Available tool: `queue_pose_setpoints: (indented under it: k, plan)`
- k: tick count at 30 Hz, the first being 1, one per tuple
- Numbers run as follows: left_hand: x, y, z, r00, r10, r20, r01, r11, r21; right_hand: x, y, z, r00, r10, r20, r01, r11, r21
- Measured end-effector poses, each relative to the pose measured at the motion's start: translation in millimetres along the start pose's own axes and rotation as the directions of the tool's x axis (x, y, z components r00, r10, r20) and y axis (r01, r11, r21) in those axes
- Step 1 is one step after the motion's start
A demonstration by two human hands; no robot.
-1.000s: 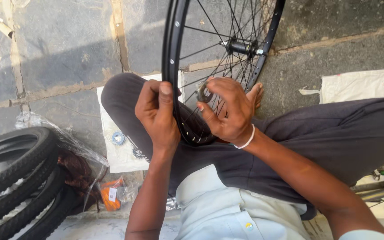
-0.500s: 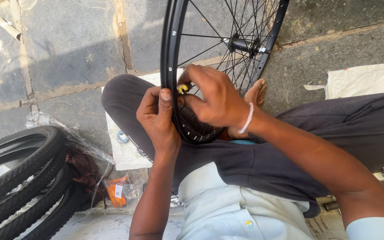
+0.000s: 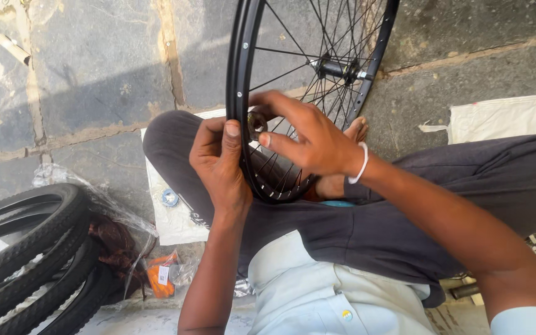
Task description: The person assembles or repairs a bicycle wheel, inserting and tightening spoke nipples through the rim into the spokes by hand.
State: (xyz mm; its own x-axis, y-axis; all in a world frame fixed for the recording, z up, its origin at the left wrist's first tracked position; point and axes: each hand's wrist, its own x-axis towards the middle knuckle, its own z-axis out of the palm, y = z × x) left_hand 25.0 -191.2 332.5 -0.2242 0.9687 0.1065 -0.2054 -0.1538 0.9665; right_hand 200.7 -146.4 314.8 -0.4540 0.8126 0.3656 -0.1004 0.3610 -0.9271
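Note:
A black bicycle wheel rim [image 3: 238, 74] with thin spokes and a hub [image 3: 337, 68] stands upright over my lap. My left hand [image 3: 218, 164] wraps around the rim's near edge, thumb up along it. Reaching through the spokes from the right, my right hand [image 3: 311, 139] wears a white band at the wrist. Its fingertips pinch a small dark, brassy tool [image 3: 256, 121] against the inner side of the rim, just above my left thumb. My bare foot [image 3: 356, 129] shows behind the spokes.
Black tyres [image 3: 26, 248] lie stacked at lower left, beside a clear plastic bag holding an orange packet [image 3: 159, 275]. A white sheet [image 3: 172, 220] with a small round part [image 3: 169, 197] is under my left knee. A white sack [image 3: 504, 118] lies right, on stone paving.
My right hand has moved up and to the left, from the lower part of the rim to its inner side above my left thumb. My left hand keeps its grip.

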Motion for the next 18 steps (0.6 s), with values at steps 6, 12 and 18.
queue_pose_setpoints:
  k: [6,12,18]
  plan:
    - [0.8,-2.1,-3.5,0.999,0.031,-0.031,-0.029,0.997,0.075,5.5,17.1,23.0,0.901,-0.42,-0.106,0.254,0.711,-0.656]
    - [2.1,1.5,0.1,1.0,0.002,-0.025,-0.001,0.998,0.059,-8.1,18.1,48.5,0.842,-0.257,-0.475,0.056,0.917,-0.396]
    - [27.1,17.0,5.6,1.0,-0.01,-0.022,0.013,0.986,0.164,-13.4,5.3,42.2,0.909,-0.234,-0.346,0.031,0.864,-0.503]
